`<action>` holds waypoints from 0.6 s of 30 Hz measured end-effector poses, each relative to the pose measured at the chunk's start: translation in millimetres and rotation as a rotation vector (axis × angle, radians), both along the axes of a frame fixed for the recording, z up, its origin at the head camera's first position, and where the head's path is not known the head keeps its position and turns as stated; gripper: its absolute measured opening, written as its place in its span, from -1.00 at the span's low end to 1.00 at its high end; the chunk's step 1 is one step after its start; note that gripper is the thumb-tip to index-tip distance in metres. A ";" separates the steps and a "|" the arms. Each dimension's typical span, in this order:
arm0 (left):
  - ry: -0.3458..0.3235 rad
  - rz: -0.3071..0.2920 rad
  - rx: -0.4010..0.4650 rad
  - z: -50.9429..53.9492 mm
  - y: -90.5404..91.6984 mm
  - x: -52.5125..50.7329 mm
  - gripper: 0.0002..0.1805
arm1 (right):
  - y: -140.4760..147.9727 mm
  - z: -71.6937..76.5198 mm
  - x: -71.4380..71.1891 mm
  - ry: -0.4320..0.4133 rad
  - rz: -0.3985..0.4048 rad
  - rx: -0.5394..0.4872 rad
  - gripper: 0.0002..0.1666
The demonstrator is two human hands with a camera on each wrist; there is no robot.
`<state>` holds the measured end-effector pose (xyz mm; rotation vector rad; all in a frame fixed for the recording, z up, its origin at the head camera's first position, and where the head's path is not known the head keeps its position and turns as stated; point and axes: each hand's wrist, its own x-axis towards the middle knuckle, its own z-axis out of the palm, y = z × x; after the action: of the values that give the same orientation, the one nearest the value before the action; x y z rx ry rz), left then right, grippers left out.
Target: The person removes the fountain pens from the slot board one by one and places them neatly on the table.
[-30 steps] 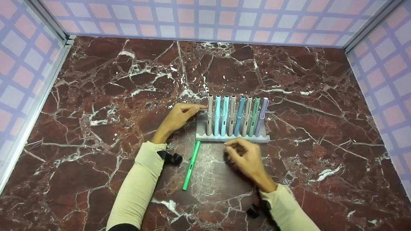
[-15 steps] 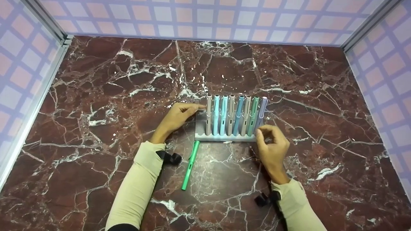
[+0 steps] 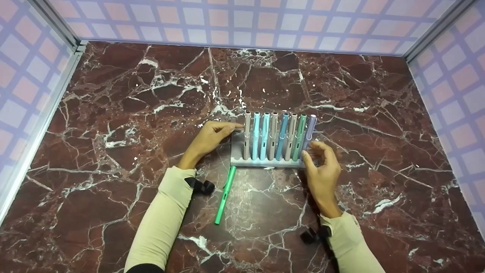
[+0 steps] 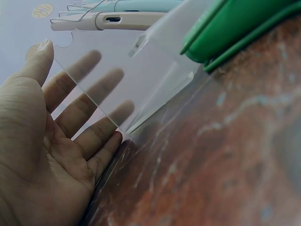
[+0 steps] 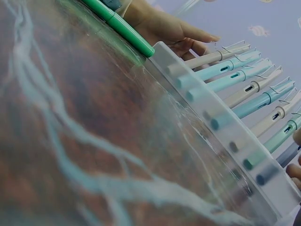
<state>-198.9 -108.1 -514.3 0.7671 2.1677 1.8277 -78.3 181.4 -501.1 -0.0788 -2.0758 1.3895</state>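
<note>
Several pens lean side by side in a clear stand point(image 3: 273, 163), among them a light blue pen point(image 3: 255, 136) and a green-grey pen point(image 3: 299, 138). At the stand's left side is my left hand point(image 3: 210, 138); its straight fingers point(image 4: 89, 94) show through the clear panel, with the thumb by the panel's edge. My right hand point(image 3: 323, 170) pinches the lower part of the purple pen point(image 3: 311, 127), rightmost in the row, between thumb and fingers. A bright green pen point(image 3: 224, 197) lies on the table in front of the stand's left corner.
The stand is on a dark red marbled table point(image 3: 132, 94). Checked panels point(image 3: 242, 26) with metal corner strips enclose its back and sides. Black straps are around both wrists.
My right hand has moved right and slightly up from in front of the stand to the purple pen, and its fingers have come around it. The left hand has stayed where it was.
</note>
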 end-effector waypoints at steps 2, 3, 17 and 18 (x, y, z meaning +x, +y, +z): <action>-0.005 0.002 -0.005 0.5 0.3 -0.1 -0.64 | 4.2 -9.1 -2.8 -0.038 0.009 -0.007 -0.61; -0.010 0.003 -0.008 0.5 0.6 -0.2 -0.66 | 6.1 -13.3 -4.1 -0.059 0.012 -0.010 -0.59; -0.029 0.003 -0.030 34.8 1.6 16.1 -0.69 | 8.9 -15.0 -4.5 -0.166 0.018 -0.025 -0.60; -0.030 0.003 -0.029 35.3 1.5 16.3 -0.69 | 8.9 -15.1 -4.6 -0.168 0.018 -0.027 -0.60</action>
<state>-182.5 -106.6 -479.0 0.7261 2.1721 1.7935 -83.0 190.4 -516.2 -0.1948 -2.1990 1.4653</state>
